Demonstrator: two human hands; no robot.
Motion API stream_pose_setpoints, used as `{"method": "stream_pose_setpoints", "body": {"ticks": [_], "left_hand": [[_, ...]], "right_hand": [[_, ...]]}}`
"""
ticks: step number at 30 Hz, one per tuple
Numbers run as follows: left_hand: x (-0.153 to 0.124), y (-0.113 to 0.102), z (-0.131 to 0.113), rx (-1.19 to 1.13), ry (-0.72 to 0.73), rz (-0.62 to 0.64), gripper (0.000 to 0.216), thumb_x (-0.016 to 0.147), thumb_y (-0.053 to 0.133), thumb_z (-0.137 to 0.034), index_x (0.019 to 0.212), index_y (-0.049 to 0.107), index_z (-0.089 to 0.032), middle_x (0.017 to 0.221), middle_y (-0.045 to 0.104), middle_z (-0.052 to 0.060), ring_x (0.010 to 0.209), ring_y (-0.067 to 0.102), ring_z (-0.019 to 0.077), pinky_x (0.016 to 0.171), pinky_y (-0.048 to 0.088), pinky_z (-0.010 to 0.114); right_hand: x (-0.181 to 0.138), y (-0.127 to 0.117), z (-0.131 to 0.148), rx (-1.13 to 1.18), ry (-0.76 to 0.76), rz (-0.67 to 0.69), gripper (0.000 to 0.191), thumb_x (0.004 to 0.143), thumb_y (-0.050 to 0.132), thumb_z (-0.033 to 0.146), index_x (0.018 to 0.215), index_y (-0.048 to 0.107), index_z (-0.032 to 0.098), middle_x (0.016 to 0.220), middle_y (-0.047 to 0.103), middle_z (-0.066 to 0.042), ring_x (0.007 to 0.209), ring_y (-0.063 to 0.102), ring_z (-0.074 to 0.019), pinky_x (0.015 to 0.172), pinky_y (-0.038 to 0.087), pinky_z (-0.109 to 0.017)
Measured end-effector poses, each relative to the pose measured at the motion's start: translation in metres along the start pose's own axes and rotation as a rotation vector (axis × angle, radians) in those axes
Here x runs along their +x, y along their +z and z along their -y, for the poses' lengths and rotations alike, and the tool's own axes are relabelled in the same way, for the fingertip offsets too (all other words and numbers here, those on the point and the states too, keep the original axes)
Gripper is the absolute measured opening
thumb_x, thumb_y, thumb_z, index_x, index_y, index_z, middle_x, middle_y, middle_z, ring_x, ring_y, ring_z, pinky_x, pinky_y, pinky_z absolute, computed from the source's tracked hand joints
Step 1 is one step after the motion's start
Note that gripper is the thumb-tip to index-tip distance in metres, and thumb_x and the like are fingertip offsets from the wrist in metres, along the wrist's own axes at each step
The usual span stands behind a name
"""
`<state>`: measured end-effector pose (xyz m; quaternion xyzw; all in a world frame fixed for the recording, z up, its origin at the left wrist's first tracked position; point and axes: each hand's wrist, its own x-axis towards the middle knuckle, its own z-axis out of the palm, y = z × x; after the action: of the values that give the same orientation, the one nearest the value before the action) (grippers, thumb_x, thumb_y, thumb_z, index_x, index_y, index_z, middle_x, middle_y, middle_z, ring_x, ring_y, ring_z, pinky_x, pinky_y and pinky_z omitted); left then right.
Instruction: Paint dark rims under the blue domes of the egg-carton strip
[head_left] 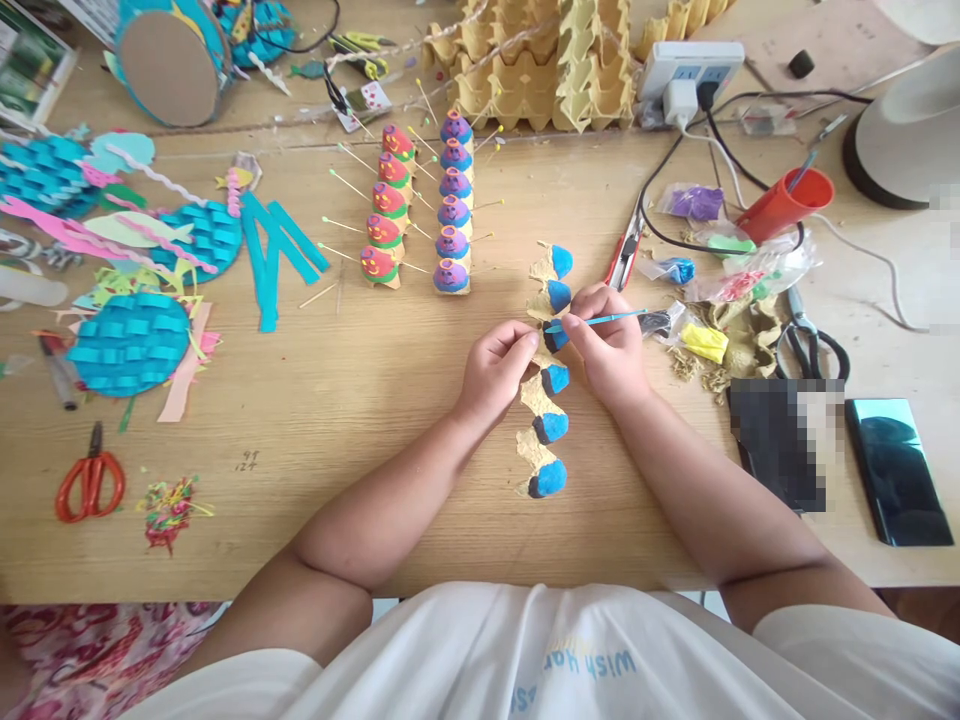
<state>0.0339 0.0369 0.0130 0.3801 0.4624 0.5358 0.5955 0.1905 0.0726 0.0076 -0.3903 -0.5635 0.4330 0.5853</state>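
A strip of egg carton runs lengthwise in front of me, its row of cups covered in blue clay, several with black along the lower edge. My left hand is closed, thumb and fingers pinching the strip's left edge near its middle. My right hand grips a thin blue modelling tool. The tool's tip touches the third cup from the top, where black meets blue. A red carton caterpillar and a purple one stand beyond, with pins sticking out sideways.
Right of my hands lie a box cutter, yellow clay, scissors, a red cup and a phone. Leftward are woven blue paper discs and red-handled scissors. Egg cartons and a power strip sit behind.
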Motion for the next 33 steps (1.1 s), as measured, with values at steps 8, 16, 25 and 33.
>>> {"method": "stream_pose_setpoints", "body": {"ticks": [8,16,25,33], "left_hand": [[-0.0008,-0.0005,0.002,-0.009,-0.002,-0.005,0.041,0.086,0.086,-0.053,0.073,0.066,-0.02,0.06,0.048,-0.006,0.053,0.04,0.0075,0.05,0.033,0.021],[-0.0002,-0.0008,-0.0009,0.025,0.025,0.013,0.043,0.086,0.087,-0.055,0.072,0.066,-0.02,0.062,0.049,-0.005,0.056,0.042,0.0084,0.054,0.035,0.022],[-0.0003,-0.0022,-0.0007,0.085,0.085,0.04,0.044,0.089,0.085,-0.059,0.074,0.069,-0.021,0.066,0.055,-0.003,0.062,0.047,0.0104,0.06,0.04,0.024],[0.0002,-0.0015,-0.0032,0.095,0.101,0.054,0.046,0.09,0.084,-0.059,0.071,0.066,-0.021,0.064,0.052,-0.004,0.062,0.044,0.011,0.062,0.04,0.025]], "right_hand": [[0.001,-0.0003,0.0049,-0.089,-0.033,0.029,0.053,0.09,0.081,0.071,0.079,0.056,0.025,0.085,0.055,0.002,0.082,0.054,-0.0166,0.085,0.049,-0.037],[-0.0002,0.0002,0.0046,-0.055,-0.015,-0.007,0.053,0.089,0.084,0.069,0.078,0.056,0.025,0.083,0.055,0.002,0.081,0.053,-0.0166,0.083,0.048,-0.036],[0.001,0.001,0.003,-0.092,-0.01,-0.015,0.056,0.088,0.082,0.073,0.078,0.054,0.026,0.082,0.054,0.002,0.08,0.052,-0.0168,0.08,0.048,-0.037],[-0.0014,0.0012,0.0002,-0.057,0.007,-0.036,0.055,0.088,0.083,0.072,0.078,0.054,0.025,0.079,0.055,0.003,0.077,0.053,-0.0153,0.079,0.048,-0.035]]}}
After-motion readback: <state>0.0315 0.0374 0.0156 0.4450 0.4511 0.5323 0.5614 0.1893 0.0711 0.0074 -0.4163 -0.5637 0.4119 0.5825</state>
